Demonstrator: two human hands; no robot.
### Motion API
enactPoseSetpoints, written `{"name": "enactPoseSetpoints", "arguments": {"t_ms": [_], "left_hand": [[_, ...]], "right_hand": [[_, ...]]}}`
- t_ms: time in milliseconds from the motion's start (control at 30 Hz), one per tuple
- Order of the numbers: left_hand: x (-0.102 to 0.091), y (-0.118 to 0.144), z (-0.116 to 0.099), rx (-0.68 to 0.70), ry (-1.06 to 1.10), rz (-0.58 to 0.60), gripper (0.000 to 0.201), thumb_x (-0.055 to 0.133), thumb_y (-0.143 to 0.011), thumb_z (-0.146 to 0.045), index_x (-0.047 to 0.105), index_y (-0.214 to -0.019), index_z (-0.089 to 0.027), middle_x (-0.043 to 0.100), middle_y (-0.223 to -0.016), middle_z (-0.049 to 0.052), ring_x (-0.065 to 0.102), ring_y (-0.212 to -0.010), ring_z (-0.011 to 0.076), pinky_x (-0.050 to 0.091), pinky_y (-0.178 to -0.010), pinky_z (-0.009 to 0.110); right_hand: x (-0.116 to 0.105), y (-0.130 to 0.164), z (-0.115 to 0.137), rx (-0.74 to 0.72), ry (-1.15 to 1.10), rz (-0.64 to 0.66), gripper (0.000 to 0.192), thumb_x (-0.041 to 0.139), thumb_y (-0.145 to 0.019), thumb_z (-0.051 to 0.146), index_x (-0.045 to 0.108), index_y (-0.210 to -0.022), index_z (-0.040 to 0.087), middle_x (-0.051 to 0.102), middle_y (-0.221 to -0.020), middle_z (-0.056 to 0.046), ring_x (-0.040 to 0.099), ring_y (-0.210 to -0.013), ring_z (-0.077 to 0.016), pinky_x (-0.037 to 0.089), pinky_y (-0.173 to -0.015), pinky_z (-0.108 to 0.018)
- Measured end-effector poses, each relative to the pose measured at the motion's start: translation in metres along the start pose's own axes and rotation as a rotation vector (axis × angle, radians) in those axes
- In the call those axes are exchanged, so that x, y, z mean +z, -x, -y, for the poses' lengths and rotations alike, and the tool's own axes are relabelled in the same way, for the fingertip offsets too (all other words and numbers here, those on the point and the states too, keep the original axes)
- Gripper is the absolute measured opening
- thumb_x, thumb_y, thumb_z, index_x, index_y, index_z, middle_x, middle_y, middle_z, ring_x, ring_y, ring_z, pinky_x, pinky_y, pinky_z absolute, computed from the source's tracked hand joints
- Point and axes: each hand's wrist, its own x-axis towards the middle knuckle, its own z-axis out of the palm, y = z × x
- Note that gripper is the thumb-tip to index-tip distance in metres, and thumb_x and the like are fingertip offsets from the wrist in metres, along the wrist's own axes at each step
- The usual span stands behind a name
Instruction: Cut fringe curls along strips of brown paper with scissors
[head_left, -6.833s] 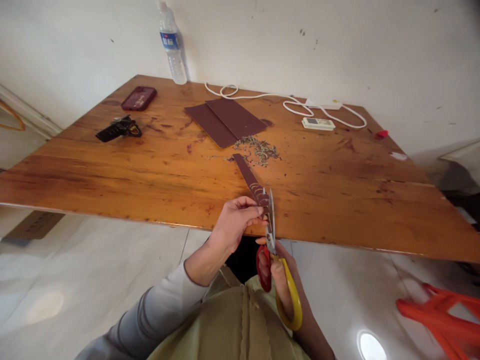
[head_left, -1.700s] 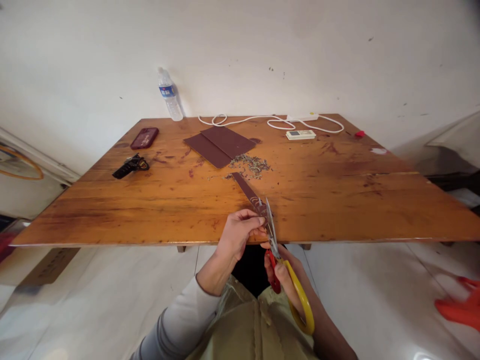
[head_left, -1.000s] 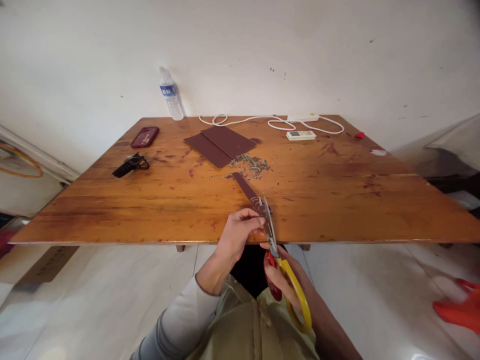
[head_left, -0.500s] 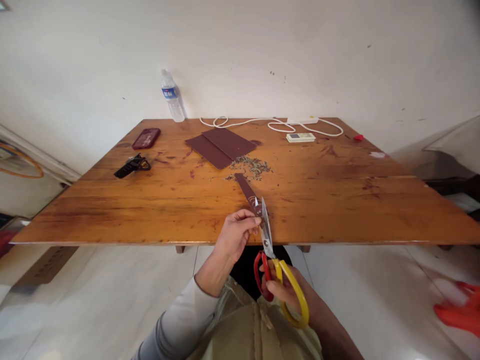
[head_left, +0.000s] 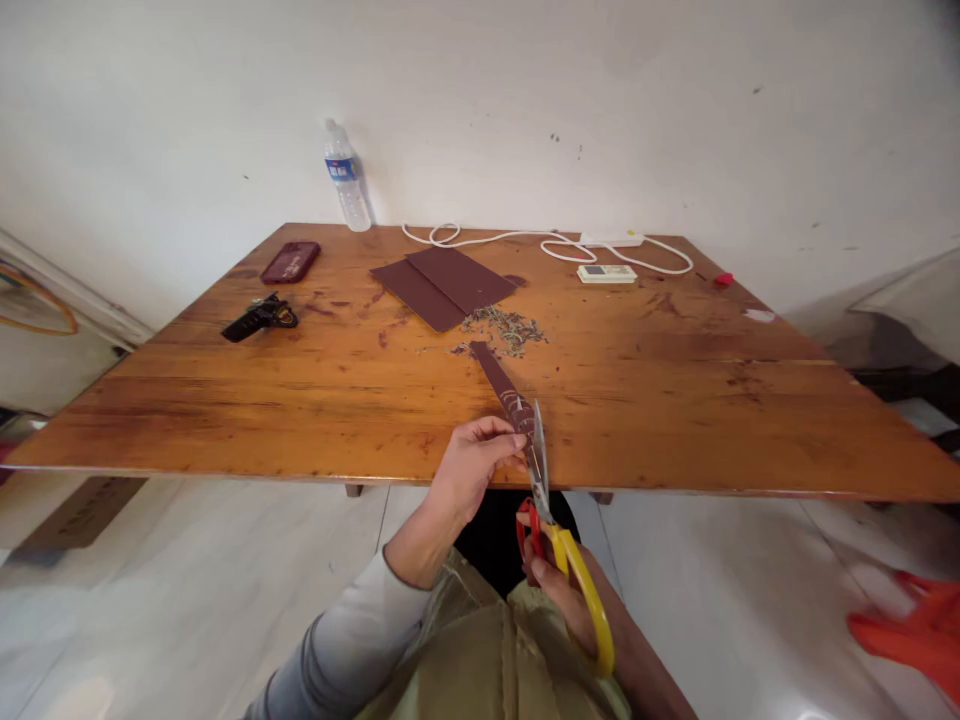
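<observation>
My left hand (head_left: 480, 460) pinches the near end of a narrow dark maroon strip (head_left: 493, 372), which slants away over the table. Pale curved marks show on the strip close to my fingers. In my right hand (head_left: 559, 585) is a pair of scissors (head_left: 570, 560) with one red and one yellow handle. The slightly parted blades point away from me and lie at the strip, just right of my left fingertips. Beyond the strip's far end is a loose heap of thin shreds (head_left: 510, 330). Two maroon sheets (head_left: 457, 285) overlap behind it.
On the wooden table (head_left: 337, 410) are a phone (head_left: 291, 262) and a black object with keys (head_left: 260, 318) at left. A water bottle (head_left: 347, 180) stands by the wall. A white cable (head_left: 495, 236), a remote control (head_left: 606, 274) and a red scrap (head_left: 724, 279) lie toward the back right.
The scissor handles have come closer together, and the blades have shifted slightly against the strip. My left hand keeps its pinch. The view has tilted a little.
</observation>
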Motion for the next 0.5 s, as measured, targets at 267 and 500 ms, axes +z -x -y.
{"name": "enactPoseSetpoints", "arguments": {"t_ms": [267,500], "left_hand": [[-0.0006,-0.0017,0.0004,0.009,-0.01,0.003,0.028,0.097,-0.055,-0.025,0.071,-0.062,-0.017,0.069,-0.06,-0.001,0.062,-0.051,0.01,0.053,-0.059,0.024],[-0.0008,-0.0018,0.0012,0.01,-0.023,0.009,0.027,0.096,-0.058,-0.026,0.071,-0.062,-0.017,0.07,-0.059,0.0,0.064,-0.053,0.012,0.055,-0.061,0.027]], "right_hand": [[-0.0048,0.0004,-0.0038,-0.029,0.054,-0.041,0.054,0.07,-0.098,0.061,0.079,-0.133,0.021,0.07,-0.093,-0.005,0.061,-0.077,-0.0234,0.055,-0.077,-0.038],[-0.0027,0.0038,-0.0008,-0.006,0.04,-0.087,0.07,0.069,-0.095,0.076,0.076,-0.135,0.019,0.064,-0.08,-0.001,0.053,-0.064,-0.0197,0.049,-0.063,-0.035]]}}
